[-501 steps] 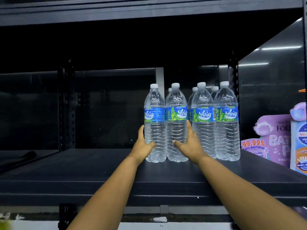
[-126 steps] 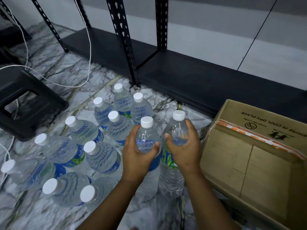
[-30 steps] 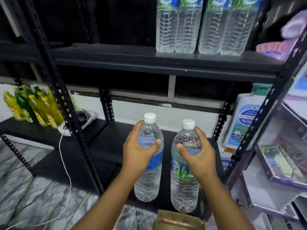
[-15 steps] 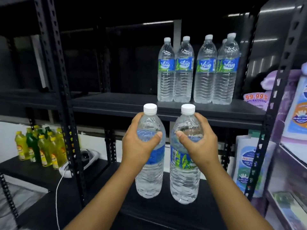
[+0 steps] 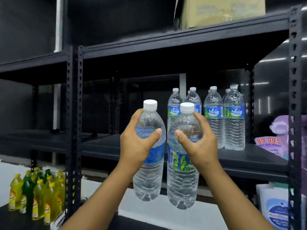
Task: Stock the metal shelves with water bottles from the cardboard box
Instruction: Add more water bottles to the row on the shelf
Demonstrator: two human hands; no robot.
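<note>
While the left hand (image 5: 135,146) grips one water bottle (image 5: 148,163) around its upper body, the right hand (image 5: 197,145) grips a second bottle (image 5: 181,180) the same way, both upright and side by side at the centre of the frame, in front of the dark metal shelf (image 5: 106,146). On that shelf, right of centre, a cluster of stocked bottles (image 5: 224,118) stands upright beside a purple pack (image 5: 274,140) at the right edge. Yellow and green bottles (image 5: 38,195) fill the lower left, and a cardboard box (image 5: 221,11) sits on the top shelf, upper right.

Both hands (image 5: 167,145) raised bottles (image 5: 181,163) from floor to stocked shelf (image 5: 106,146) level.
</note>
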